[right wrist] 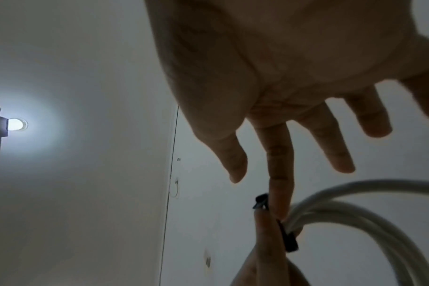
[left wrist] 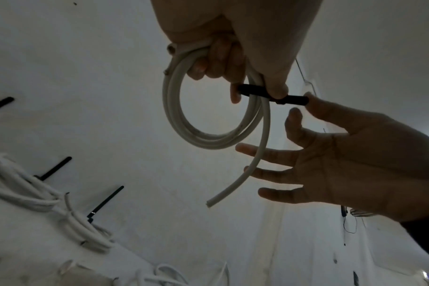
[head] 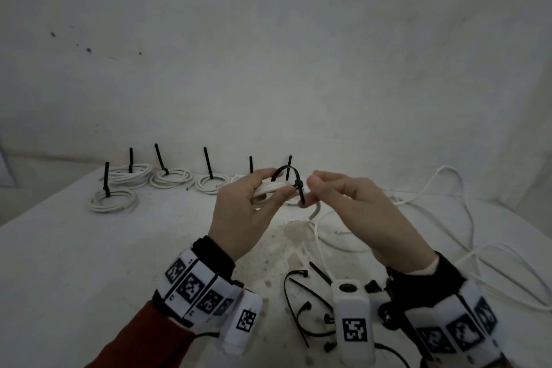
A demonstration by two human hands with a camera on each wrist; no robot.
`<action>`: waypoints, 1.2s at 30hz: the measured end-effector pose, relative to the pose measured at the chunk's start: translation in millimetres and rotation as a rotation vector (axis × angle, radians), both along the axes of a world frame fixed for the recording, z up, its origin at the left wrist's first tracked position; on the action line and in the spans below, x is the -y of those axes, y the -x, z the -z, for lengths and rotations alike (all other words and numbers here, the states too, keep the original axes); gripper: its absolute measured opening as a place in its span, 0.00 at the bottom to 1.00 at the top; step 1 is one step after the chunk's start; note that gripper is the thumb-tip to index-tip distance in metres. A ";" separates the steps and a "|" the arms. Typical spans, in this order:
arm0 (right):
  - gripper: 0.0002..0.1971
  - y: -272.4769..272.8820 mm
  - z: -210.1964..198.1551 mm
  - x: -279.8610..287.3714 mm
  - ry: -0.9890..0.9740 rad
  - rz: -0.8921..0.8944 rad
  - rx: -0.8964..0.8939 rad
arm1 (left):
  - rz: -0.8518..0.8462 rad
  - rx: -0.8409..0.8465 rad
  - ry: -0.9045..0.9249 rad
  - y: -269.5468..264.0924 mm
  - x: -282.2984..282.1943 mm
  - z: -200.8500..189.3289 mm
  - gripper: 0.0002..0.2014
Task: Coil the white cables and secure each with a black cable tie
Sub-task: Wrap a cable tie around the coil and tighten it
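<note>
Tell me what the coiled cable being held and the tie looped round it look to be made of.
White cable: likely a wire with a smooth plastic jacket, slightly glossy; it bends in even loops and shows a cut end.
Black cable tie: probably nylon or similar plastic, matte; a thin strip arches stiffly over the coil through a small head.

In your head view, the left hand (head: 245,212) hides most of the coiled white cable (head: 270,188), and the far tied coils (head: 239,179) sit partly behind both hands. In your right wrist view the right hand (right wrist: 282,77) is blurred and cut off at the top edge, and the black cable tie (right wrist: 288,238) is smeared.
</note>
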State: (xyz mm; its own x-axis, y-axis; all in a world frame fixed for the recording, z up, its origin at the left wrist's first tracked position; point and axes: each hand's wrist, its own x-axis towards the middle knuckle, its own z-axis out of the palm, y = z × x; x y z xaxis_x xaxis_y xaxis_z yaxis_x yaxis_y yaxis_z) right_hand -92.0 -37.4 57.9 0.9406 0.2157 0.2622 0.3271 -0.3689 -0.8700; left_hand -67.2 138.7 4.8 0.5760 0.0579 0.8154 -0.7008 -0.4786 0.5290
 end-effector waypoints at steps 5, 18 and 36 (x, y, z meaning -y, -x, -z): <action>0.09 1.4 9.2 -10.4 -0.098 -0.004 -0.028 | -0.051 0.067 -0.033 -2.5 -1.8 3.5 0.20; 0.05 9.9 25.5 -32.3 -0.060 -0.022 0.025 | -0.162 -0.033 0.111 -9.9 -16.1 0.4 0.09; 0.09 -19.7 40.9 -21.5 0.270 0.384 0.515 | 0.141 -0.408 0.489 -9.6 -22.6 -15.9 0.12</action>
